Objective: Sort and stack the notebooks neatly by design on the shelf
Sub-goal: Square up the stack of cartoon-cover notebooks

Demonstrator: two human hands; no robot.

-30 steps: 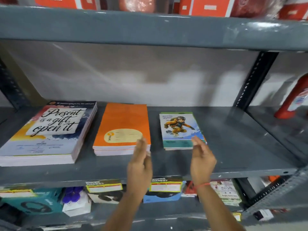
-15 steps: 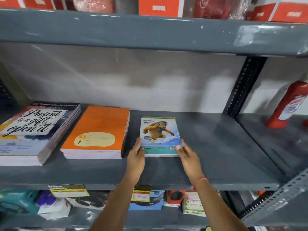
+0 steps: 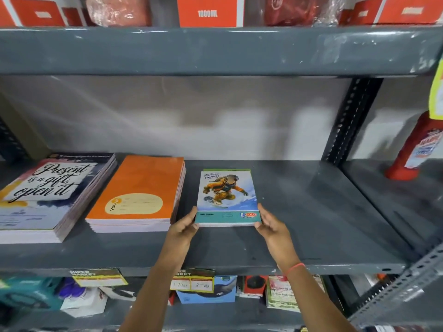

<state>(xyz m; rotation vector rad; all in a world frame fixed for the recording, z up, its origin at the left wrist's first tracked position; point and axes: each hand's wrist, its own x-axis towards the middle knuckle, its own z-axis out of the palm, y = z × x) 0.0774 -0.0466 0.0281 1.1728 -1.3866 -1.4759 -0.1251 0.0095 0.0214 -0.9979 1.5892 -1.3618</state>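
Observation:
Three notebook stacks lie on the grey shelf (image 3: pixel 311 224). At the left is a tall stack with a "Present is a gift, open it" cover (image 3: pixel 48 188). An orange stack (image 3: pixel 141 190) lies beside it. Right of that sits a small stack with a snowboarder cover (image 3: pixel 226 195); a green-edged notebook below pokes out at its far end. My left hand (image 3: pixel 183 227) presses the stack's near left corner. My right hand (image 3: pixel 269 225) presses its near right corner. Both hands flank the stack with fingers against its sides.
A perforated black upright (image 3: pixel 352 118) ends the bay at the right, and a red bottle (image 3: pixel 412 149) stands beyond it. Red boxes (image 3: pixel 207 12) fill the shelf above. Price tags (image 3: pixel 191 280) and packaged goods sit below. Bare shelf surface stretches right of the small stack.
My hands went from hovering near the shelf edge to clasping the snowboarder stack's near corners. The view has come closer to the shelf and shifted right.

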